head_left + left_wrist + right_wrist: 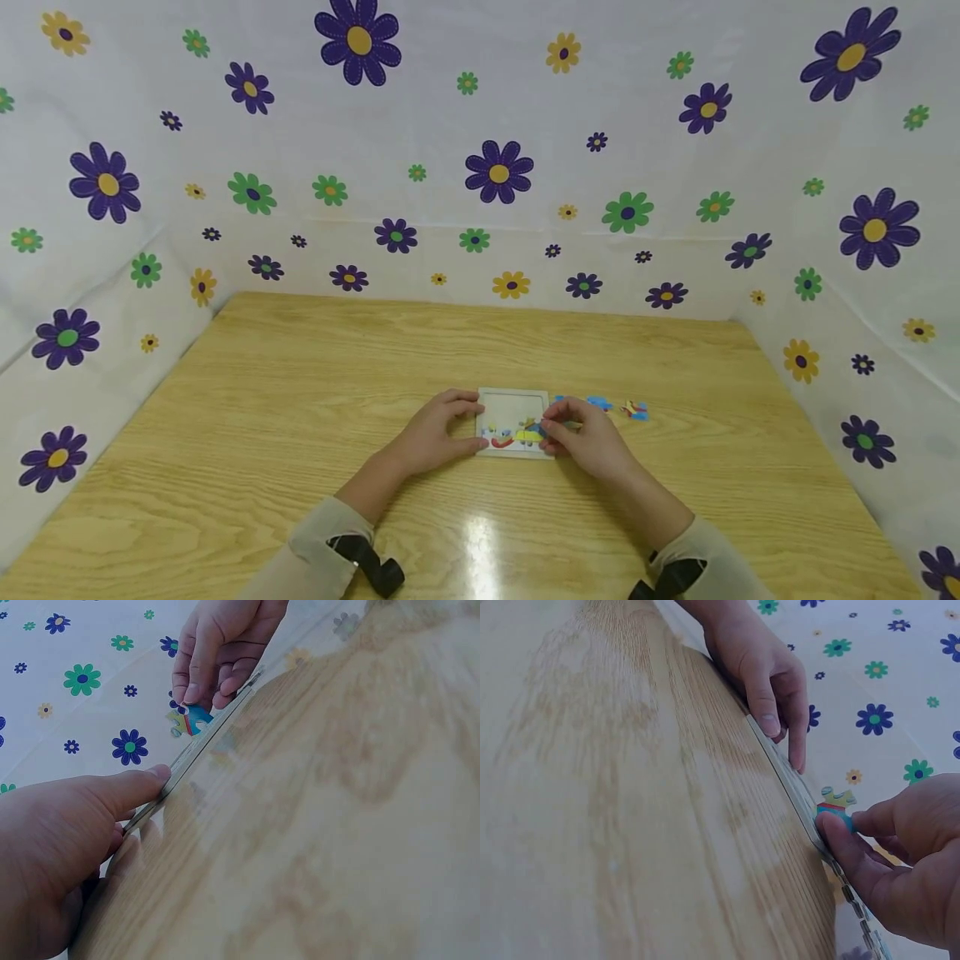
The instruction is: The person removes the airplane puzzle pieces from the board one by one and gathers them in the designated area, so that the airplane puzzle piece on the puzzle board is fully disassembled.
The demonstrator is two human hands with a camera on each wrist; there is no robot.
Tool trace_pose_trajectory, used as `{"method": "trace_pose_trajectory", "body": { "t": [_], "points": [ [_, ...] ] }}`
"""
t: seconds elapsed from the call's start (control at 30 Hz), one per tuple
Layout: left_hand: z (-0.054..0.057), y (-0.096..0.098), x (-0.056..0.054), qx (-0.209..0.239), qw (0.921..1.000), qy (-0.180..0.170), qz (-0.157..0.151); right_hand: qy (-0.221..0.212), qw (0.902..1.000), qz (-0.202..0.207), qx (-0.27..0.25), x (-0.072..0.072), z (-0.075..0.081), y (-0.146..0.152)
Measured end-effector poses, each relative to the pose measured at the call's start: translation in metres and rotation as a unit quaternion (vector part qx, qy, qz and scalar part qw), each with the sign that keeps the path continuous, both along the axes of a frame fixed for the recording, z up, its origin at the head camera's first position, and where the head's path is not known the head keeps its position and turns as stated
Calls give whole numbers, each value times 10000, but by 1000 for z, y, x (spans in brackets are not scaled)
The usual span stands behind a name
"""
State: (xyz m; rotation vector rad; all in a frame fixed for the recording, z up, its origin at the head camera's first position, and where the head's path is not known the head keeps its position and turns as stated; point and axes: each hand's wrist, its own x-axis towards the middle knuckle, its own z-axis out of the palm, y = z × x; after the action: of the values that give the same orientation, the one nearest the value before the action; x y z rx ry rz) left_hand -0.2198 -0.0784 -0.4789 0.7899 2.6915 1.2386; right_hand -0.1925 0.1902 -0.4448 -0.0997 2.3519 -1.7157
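A square puzzle tray [513, 455] with a pale rim lies on the table, with several colourful pieces [502, 437] along its near side. My left hand [438, 433] holds the tray's left edge, thumb at the near corner and fingers farther up the side. In the left wrist view, the left thumb [139, 789] presses on the rim. My right hand [592, 437] pinches a blue, red and yellow puzzle piece [835, 812] between thumb and forefinger. That piece is tilted up over the tray's right side.
To the right of the tray lie loose puzzle pieces, including a blue one [600, 403] and a red, yellow and blue one [634, 410]. The wooden table [337, 350] is bordered by a white flowered cloth [420, 100] at the back and sides.
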Motion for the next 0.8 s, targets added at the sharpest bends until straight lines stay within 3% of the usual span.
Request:
{"method": "trace_pose_trajectory", "body": {
  "t": [0.33, 0.8],
  "points": [
    [2, -1, 1, 61, 9999, -74, -41, -70, 9997, -91, -198, 1, -2, 0],
    [0, -2, 3, -58, 10000, -77, -16, 286, 9993, -221, -100, 4, -7, -5]
  ]
}}
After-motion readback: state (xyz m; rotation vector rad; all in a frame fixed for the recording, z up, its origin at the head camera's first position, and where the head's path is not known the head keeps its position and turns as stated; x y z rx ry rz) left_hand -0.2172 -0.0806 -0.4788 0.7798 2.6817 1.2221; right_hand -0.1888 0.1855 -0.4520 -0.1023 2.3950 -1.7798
